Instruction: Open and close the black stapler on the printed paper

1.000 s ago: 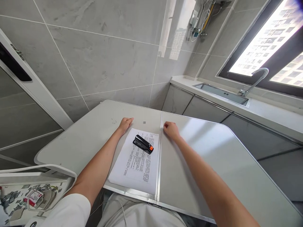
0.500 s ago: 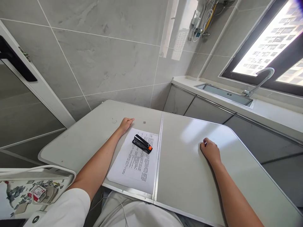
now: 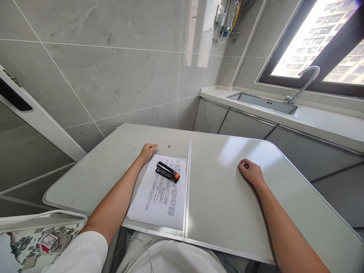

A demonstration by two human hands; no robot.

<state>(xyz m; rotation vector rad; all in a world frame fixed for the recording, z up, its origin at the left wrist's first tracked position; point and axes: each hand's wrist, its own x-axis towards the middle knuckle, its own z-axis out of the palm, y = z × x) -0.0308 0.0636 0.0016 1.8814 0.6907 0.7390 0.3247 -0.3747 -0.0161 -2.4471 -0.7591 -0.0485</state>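
Note:
My left hand [image 3: 147,152] rests on the left half of the table, closed in a loose fist, its thumb towards two tiny staple-like pieces [image 3: 169,146]. Just nearer to me lie printed paper sheets [image 3: 162,206], with a black stapler [image 3: 167,172] with an orange end on top of them. Neither hand touches the stapler. My right hand [image 3: 251,171] lies on the right half, fingers curled round towards the thumb with a dark gap between; I see nothing held in it.
A metal-edged seam [image 3: 187,182] divides the pale folding table [image 3: 222,204]. Beyond are a tiled wall [image 3: 127,83] and a counter with a sink [image 3: 263,103] and tap [image 3: 305,81]. At lower left, a white bin-like container [image 3: 42,218] holds scraps and a red-and-white packet.
The view has shifted slightly, moving the whole scene. My right hand's curled fingers show a wider gap. The left hand, stapler and paper keep their places on the table.

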